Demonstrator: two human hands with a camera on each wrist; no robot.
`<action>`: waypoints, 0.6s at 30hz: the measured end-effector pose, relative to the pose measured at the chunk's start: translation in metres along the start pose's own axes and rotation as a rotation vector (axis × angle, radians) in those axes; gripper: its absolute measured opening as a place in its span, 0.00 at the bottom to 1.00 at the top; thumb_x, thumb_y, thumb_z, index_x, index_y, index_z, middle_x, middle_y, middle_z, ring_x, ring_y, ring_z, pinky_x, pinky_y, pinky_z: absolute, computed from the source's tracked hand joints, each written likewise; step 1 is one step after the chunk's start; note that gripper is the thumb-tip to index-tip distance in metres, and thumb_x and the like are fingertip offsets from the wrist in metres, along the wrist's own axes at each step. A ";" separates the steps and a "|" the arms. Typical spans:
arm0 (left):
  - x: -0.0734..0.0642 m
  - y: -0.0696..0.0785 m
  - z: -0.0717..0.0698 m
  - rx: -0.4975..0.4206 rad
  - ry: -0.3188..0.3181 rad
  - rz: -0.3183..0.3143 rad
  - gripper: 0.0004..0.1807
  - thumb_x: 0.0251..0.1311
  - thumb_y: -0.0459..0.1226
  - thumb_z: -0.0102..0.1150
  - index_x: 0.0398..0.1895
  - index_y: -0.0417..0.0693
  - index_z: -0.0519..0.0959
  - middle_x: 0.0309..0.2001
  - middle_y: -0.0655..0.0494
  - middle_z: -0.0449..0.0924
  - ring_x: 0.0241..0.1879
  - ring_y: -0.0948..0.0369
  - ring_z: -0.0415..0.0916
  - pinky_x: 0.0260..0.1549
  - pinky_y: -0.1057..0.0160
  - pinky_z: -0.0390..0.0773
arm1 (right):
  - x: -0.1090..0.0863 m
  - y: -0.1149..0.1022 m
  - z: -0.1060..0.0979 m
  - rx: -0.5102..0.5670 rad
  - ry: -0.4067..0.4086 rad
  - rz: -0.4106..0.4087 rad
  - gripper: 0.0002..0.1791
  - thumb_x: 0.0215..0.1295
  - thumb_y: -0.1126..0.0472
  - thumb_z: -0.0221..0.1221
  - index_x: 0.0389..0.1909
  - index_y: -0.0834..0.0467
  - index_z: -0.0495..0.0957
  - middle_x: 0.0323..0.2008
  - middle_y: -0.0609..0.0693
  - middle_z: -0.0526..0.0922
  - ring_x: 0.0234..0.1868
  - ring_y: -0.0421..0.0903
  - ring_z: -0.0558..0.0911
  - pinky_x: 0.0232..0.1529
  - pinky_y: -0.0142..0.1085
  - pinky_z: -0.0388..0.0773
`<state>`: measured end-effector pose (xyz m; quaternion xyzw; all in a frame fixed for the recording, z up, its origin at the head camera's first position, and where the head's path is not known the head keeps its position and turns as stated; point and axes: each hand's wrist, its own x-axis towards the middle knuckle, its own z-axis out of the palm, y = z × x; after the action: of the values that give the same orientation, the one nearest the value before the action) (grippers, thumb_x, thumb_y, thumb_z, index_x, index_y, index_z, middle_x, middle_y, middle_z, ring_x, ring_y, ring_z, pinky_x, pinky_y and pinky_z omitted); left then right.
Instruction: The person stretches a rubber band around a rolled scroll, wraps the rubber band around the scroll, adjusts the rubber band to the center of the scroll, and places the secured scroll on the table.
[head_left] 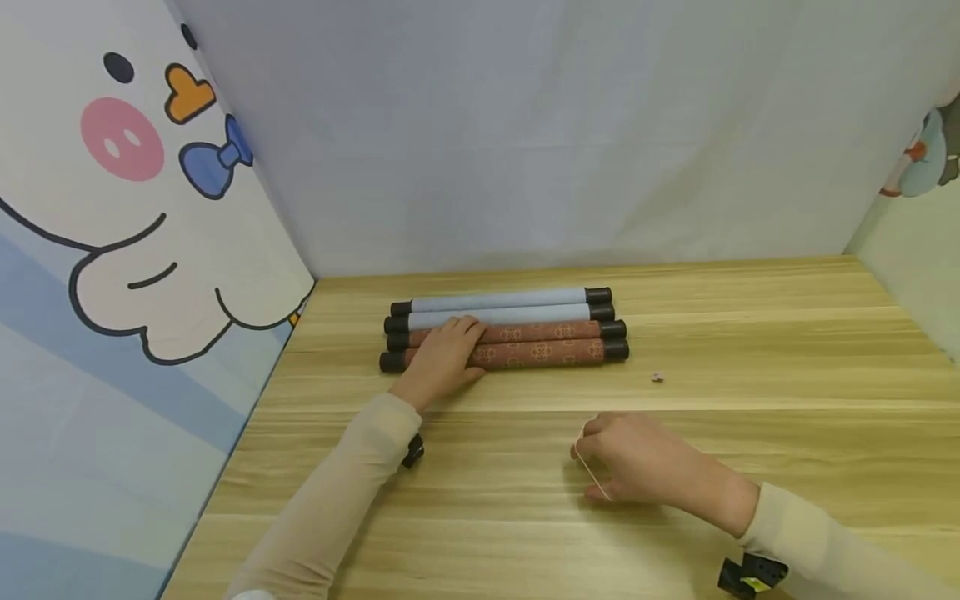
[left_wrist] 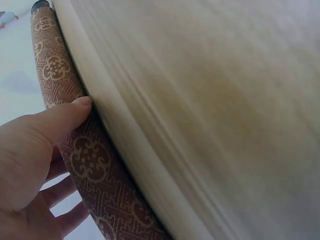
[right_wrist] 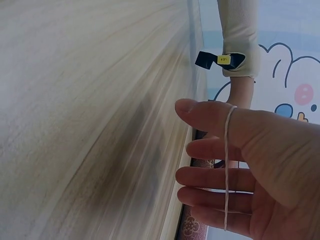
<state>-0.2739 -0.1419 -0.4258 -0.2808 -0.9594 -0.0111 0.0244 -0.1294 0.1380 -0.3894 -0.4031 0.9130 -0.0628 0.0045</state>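
Several rolled scrolls lie side by side: two brown ones with a gold pattern in front, the front scroll (head_left: 542,351) and the one behind it (head_left: 562,332), then two pale blue scrolls (head_left: 517,314). All have dark end knobs. My left hand (head_left: 444,360) rests across the brown scrolls. In the left wrist view its thumb (left_wrist: 70,116) touches the near side of a brown scroll (left_wrist: 90,160), with the fingers over the far side. Above the table, my right hand (head_left: 637,458) has a thin white loop of cord (right_wrist: 226,165) stretched from thumb to fingers, the fingers loosely extended.
A tiny pinkish scrap (head_left: 657,377) lies right of the scrolls on the wooden table (head_left: 765,350). Behind the table hangs a pale cloth wall (head_left: 525,142). A cartoon-printed panel (head_left: 150,267) stands along the left edge.
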 end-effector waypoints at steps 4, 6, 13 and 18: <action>-0.004 -0.002 -0.005 -0.013 0.001 0.031 0.40 0.57 0.52 0.68 0.71 0.46 0.67 0.66 0.50 0.70 0.65 0.51 0.69 0.65 0.51 0.72 | 0.001 -0.004 -0.004 -0.006 -0.014 0.002 0.19 0.44 0.46 0.74 0.36 0.51 0.87 0.34 0.44 0.86 0.34 0.40 0.83 0.38 0.37 0.83; -0.007 -0.002 -0.007 -0.020 -0.007 0.045 0.40 0.57 0.51 0.68 0.70 0.45 0.67 0.66 0.49 0.71 0.65 0.51 0.69 0.66 0.52 0.72 | 0.000 -0.007 -0.005 -0.007 -0.016 0.008 0.18 0.45 0.46 0.74 0.35 0.51 0.87 0.34 0.44 0.86 0.34 0.40 0.83 0.38 0.37 0.83; -0.020 -0.002 -0.015 -0.052 -0.054 0.068 0.42 0.55 0.52 0.70 0.70 0.44 0.67 0.67 0.49 0.69 0.66 0.50 0.68 0.65 0.52 0.72 | -0.001 -0.018 -0.007 -0.013 -0.011 0.031 0.17 0.45 0.46 0.74 0.35 0.50 0.87 0.33 0.42 0.85 0.34 0.40 0.83 0.37 0.38 0.82; -0.027 -0.003 -0.017 -0.075 -0.092 0.071 0.43 0.54 0.52 0.70 0.70 0.46 0.67 0.67 0.49 0.68 0.66 0.51 0.67 0.65 0.52 0.72 | -0.003 -0.027 -0.008 -0.027 -0.009 0.044 0.17 0.44 0.46 0.74 0.35 0.49 0.87 0.33 0.41 0.85 0.34 0.40 0.83 0.36 0.38 0.82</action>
<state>-0.2516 -0.1595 -0.4099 -0.3157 -0.9478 -0.0334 -0.0301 -0.1083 0.1232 -0.3783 -0.3835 0.9223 -0.0485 0.0043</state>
